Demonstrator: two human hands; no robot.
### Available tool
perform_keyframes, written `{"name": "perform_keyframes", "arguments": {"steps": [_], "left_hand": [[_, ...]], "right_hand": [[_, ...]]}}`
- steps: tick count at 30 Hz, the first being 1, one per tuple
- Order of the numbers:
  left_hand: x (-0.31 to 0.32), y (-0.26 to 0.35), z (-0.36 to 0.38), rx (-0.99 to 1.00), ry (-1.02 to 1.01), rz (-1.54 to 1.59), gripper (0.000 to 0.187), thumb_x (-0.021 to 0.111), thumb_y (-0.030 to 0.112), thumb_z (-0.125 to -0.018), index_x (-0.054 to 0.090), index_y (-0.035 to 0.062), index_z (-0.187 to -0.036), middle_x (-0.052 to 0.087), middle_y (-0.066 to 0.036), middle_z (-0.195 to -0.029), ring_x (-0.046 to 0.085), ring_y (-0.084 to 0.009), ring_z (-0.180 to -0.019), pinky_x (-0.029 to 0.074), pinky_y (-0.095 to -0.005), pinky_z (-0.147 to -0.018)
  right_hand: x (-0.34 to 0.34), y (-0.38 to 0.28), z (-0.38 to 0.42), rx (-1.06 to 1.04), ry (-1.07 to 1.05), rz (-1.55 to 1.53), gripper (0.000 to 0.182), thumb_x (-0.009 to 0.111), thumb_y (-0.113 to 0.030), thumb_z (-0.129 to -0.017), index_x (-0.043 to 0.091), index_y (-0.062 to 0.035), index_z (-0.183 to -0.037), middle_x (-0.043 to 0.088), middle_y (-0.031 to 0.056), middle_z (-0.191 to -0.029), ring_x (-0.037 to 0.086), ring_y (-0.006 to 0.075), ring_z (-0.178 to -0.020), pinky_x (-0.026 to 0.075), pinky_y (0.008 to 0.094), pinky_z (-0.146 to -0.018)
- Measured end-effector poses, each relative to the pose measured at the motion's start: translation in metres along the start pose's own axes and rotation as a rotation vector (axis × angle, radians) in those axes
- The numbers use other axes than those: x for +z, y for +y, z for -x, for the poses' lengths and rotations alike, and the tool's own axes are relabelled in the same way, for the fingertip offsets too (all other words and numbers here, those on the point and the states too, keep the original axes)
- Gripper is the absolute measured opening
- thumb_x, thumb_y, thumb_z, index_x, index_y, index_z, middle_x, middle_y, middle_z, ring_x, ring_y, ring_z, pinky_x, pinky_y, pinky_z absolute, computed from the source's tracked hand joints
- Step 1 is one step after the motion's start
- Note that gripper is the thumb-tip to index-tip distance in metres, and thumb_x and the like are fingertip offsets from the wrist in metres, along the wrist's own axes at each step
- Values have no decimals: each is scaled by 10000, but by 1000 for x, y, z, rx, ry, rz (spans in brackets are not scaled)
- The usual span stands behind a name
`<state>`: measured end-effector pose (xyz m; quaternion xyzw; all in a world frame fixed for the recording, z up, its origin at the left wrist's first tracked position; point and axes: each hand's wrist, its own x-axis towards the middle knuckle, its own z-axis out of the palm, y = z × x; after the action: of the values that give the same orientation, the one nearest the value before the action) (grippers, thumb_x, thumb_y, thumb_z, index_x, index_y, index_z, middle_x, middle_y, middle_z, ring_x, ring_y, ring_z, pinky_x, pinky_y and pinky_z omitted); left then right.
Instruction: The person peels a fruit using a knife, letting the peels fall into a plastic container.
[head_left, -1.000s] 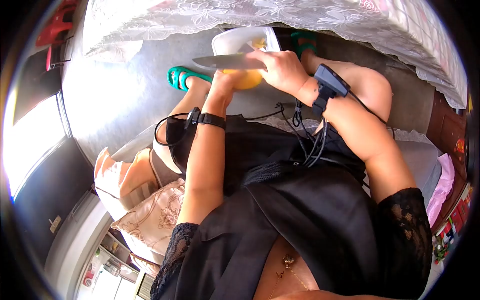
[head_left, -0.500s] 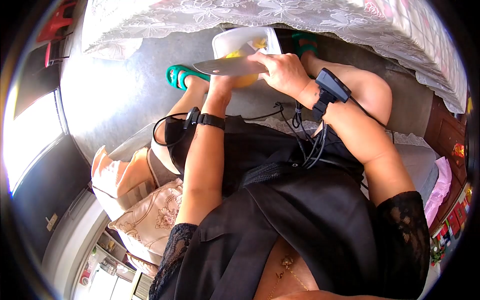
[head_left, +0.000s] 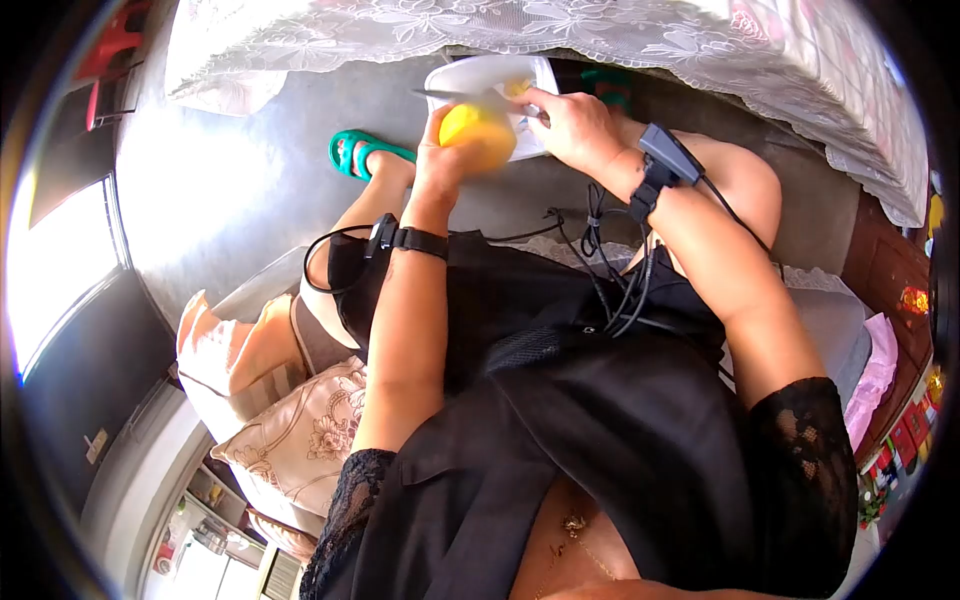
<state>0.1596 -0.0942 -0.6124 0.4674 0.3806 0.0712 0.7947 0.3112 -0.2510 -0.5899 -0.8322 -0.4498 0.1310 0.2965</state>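
Head camera: a person's left hand [head_left: 440,168] wraps around a motion-blurred yellow fruit [head_left: 472,138] before a white plastic container [head_left: 475,72], while the right hand [head_left: 585,130], set apart from the left, grips a knife [head_left: 455,96], its blurred blade pointing left just beyond the fruit. Green sandals [head_left: 350,152] flank the container.

Single view from a camera worn on the person's head, looking forward and steeply down. The black top [head_left: 640,430] is nearest, filling the lower middle; the forearms [head_left: 408,320] stretch away from the lens to the hands [head_left: 585,132], farther off near the upper centre. A lace tablecloth [head_left: 560,28] crosses the top edge. The wide lens bends the scene at both sides, while the corners fall into black
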Motion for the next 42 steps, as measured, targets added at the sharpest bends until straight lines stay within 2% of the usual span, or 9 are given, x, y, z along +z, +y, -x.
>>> {"name": "perform_keyframes", "arguments": {"steps": [6,10,14,17,20,22,27,31,42], "left_hand": [[-1,1,0,84,-31,-19,605,655,-125,-756,539,41,-1326,658,-84,-1143,648,-213,-1020,517,-324,-918],[-3,1,0,64,-122,-6,619,657,-122,-748,540,40,-1334,660,-83,-1137,647,-214,-1021,516,-320,-924],[-6,-18,-3,32,-19,-137,592,662,-104,-755,554,56,-1315,661,-81,-1127,650,-206,-1009,529,-322,-900],[-3,-20,0,21,-17,-167,578,665,-92,-765,563,79,-1307,662,-82,-1129,653,-199,-1004,542,-330,-878],[5,-4,1,35,-40,-169,621,653,-106,-743,538,63,-1329,649,-90,-1131,643,-220,-1018,518,-334,-916],[10,-1,8,44,3,-164,630,655,-108,-741,535,67,-1333,648,-91,-1134,642,-225,-1022,519,-345,-919],[-6,-22,-5,12,147,-91,582,673,-85,-771,531,49,-1319,654,-104,-1118,652,-239,-1018,533,-360,-903],[-16,-31,-14,20,153,4,546,710,-45,-803,541,45,-1315,665,-114,-1124,672,-235,-999,558,-368,-880],[-13,-28,-13,13,53,143,505,731,24,-807,576,10,-1288,670,-109,-1167,668,-245,-1047,541,-378,-926]], "right_hand": [[-4,-8,0,-84,-4,-110,333,686,-143,-841,687,-208,-1168,681,180,-761,693,345,-706,564,426,-649],[4,5,2,-13,-62,-138,303,673,-149,-857,691,-199,-1155,671,189,-757,688,353,-705,553,431,-649],[21,14,6,96,-133,-135,217,618,-227,-895,723,-223,-1085,713,148,-820,711,349,-806,579,464,-741],[29,21,7,148,-151,-184,225,600,-220,-891,739,-209,-1068,717,174,-858,708,372,-848,571,485,-770],[35,38,14,275,-219,58,239,608,-187,-864,751,-187,-1056,720,190,-870,707,392,-845,568,496,-761],[34,41,13,292,-185,26,248,605,-186,-849,752,-164,-1047,718,195,-842,707,401,-814,567,516,-738],[13,4,2,218,-74,-63,240,644,-219,-894,729,-166,-1112,705,175,-783,705,363,-755,573,456,-701],[13,-18,12,-74,34,-110,315,712,-146,-824,682,-171,-1136,715,144,-808,706,336,-745,584,422,-690],[8,-21,13,-125,34,-67,361,754,-144,-799,673,-170,-1150,728,145,-855,715,330,-775,594,410,-716]]}}
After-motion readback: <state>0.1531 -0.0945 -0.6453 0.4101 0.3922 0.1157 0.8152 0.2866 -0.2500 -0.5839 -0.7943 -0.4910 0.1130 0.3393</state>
